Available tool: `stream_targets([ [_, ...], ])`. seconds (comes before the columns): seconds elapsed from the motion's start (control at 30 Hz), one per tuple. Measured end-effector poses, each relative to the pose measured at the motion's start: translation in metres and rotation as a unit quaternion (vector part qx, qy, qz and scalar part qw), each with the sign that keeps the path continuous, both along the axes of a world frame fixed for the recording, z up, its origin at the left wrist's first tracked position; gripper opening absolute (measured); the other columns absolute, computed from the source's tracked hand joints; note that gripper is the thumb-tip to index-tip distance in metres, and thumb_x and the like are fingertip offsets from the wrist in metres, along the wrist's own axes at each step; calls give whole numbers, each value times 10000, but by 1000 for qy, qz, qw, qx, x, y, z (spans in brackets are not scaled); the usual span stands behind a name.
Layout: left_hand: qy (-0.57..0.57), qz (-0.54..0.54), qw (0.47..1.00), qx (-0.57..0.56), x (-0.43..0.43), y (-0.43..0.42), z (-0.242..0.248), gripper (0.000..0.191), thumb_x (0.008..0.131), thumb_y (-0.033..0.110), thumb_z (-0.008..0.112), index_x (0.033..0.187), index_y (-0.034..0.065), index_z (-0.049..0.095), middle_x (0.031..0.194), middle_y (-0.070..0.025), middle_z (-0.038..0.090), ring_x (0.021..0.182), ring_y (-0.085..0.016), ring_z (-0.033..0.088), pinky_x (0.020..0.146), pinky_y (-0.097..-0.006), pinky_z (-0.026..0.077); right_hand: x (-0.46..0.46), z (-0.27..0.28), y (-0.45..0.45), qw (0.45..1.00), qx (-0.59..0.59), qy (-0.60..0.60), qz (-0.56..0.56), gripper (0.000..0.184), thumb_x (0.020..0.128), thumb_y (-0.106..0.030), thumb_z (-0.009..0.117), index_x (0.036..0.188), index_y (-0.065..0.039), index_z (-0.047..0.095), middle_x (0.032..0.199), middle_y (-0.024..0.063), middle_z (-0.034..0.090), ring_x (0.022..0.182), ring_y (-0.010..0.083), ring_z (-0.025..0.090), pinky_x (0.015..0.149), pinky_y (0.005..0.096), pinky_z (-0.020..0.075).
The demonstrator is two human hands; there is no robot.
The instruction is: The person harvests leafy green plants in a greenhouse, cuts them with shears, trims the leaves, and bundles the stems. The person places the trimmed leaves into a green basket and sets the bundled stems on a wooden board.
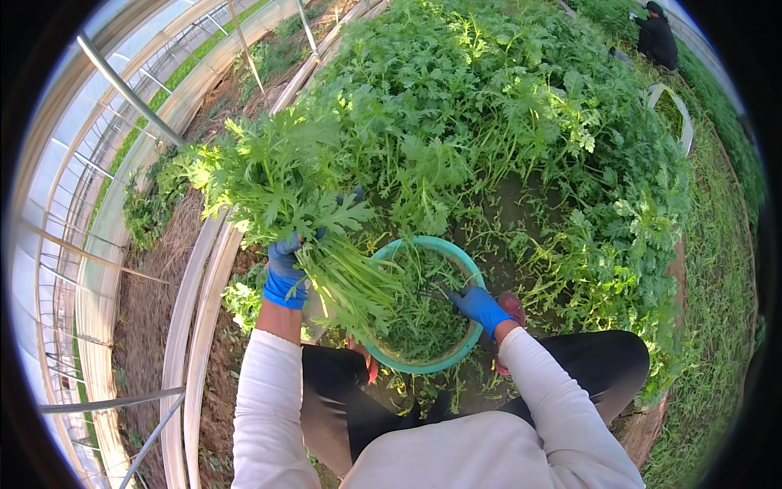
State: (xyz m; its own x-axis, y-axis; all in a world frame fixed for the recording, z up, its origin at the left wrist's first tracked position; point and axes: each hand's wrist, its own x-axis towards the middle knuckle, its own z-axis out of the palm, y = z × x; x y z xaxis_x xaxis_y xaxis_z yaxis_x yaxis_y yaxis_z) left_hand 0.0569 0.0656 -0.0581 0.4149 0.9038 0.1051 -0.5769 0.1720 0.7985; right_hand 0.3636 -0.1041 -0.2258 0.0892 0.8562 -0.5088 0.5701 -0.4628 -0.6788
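Note:
My left hand (pixel 286 269), in a blue glove, grips a large bunch of cut leafy greens (pixel 275 165), which look like crown daisy. The leaves fan out to the upper left, and the pale stems slant down over the left rim of a round teal tub (pixel 382 360). Loose green trimmings (pixel 421 330) fill much of the tub, which stands between my feet. Over its right rim reaches my gloved right hand (pixel 481 307), holding a dark hand tool (pixel 435 291) whose tip lies among the greens. The tool's exact kind is hard to make out.
Dense greens (pixel 440 79) grow ahead and to the right. Wooden boards (pixel 198 318) edge the bed on the left, beside metal greenhouse poles (pixel 125 88). A white bag (pixel 684 119) with greens stands far right. Beyond it a person (pixel 657 40) crouches.

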Motion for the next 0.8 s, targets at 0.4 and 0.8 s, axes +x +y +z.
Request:
stream_targets([
  [0.4, 67, 4, 990, -125, 53, -6, 22, 363, 857, 168, 690, 1178, 15, 619, 1142, -72, 662, 1041, -222, 616, 910, -362, 488, -62, 39, 10, 967, 123, 222, -16, 430, 970, -392, 521, 963, 11, 670, 727, 129, 662, 609, 214, 613, 609, 332, 480],
  [0.8, 236, 97, 942, -218, 87, 0, 13, 549, 808, 247, 776, 1276, 66, 553, 1210, -63, 633, 1106, -231, 576, 967, -393, 454, -28, 98, -2, 880, 138, 418, -178, 456, 962, -431, 533, 842, -18, 683, 631, 19, 571, 520, 98, 490, 481, 258, 370],
])
